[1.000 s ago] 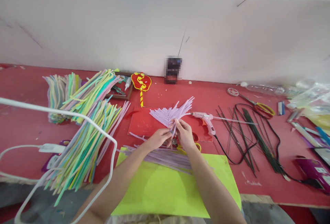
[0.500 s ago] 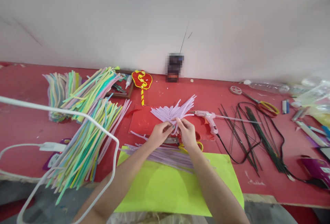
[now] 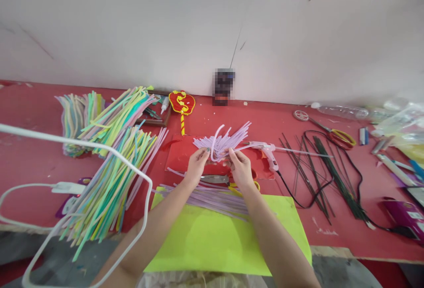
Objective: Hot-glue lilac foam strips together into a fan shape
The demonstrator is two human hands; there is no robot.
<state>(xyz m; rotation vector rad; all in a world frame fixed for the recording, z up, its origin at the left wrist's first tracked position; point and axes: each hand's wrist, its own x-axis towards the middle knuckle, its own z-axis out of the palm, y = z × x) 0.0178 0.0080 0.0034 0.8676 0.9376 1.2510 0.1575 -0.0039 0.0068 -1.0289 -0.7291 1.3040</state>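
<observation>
A lilac pipe cleaner curves up in a hooked bend between my two hands, its other end running out to the right. My left hand is closed, thumb and fingers pinching at the bend. With thumb and forefinger my right hand grips the same stem farther along. Just beyond my fingers, a fanned pile of short lilac pipe cleaner pieces lies on a red board. Scissors with yellow and red handles lie below my hands, partly covered. Long lilac pipe cleaners rest on a yellow-green sheet.
At left are bundles of pastel pipe cleaners and a white cable. A pink glue gun lies right of my hands, near dark green stems and other scissors. A red-and-yellow fan-shaped piece lies behind.
My hands have moved apart, the left one shifting left. The pipe cleaner, earlier bunched low between my fingers, now stands up in a visible curve.
</observation>
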